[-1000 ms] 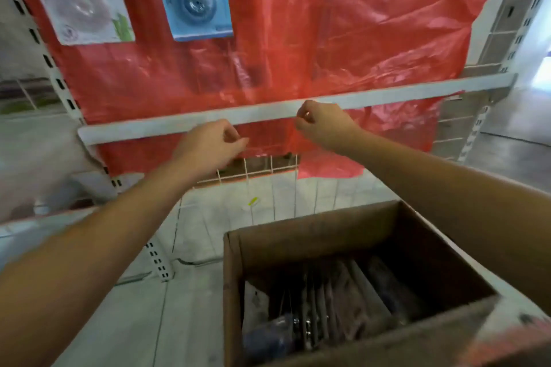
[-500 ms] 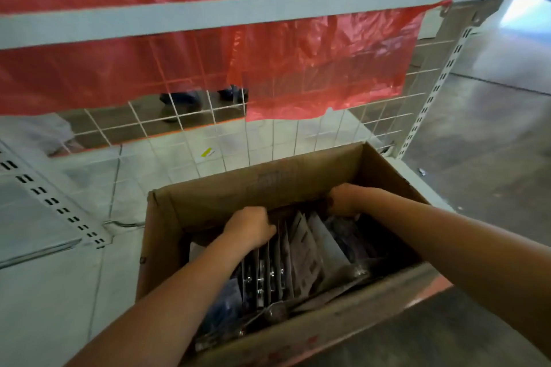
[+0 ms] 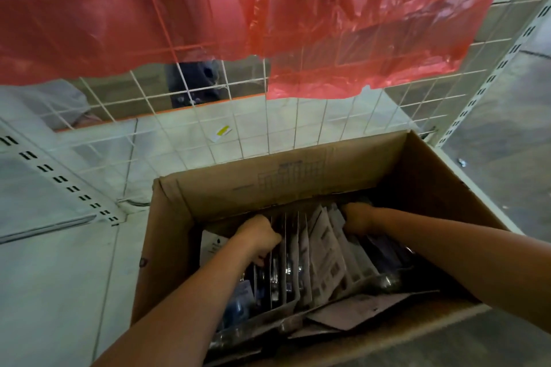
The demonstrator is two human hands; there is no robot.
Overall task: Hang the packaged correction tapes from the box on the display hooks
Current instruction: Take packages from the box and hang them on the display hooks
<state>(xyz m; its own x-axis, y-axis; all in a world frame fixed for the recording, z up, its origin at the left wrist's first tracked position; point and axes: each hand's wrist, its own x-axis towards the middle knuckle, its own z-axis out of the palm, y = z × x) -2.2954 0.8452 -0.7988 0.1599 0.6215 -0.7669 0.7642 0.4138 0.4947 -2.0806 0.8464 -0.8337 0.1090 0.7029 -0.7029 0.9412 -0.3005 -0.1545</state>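
Wire rack (image 3: 298, 128) behind box (image 3: 298, 179); left hand (image 3: 259, 237) gripped packs (image 3: 322, 253), right hand (image 3: 356, 217) fingers hidden, cannot tell; pulling several could spill them

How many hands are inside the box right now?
2. The left hand grips upright packs at the row's left; the right hand is at the far right end, fingers hidden.

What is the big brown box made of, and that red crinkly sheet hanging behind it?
The box looks like plain cardboard: matte brown walls, a creased corner and faint printed lines. The red sheet looks like thin plastic film: shiny, wrinkled, see-through to the wire grid behind it, with a ragged bottom edge.
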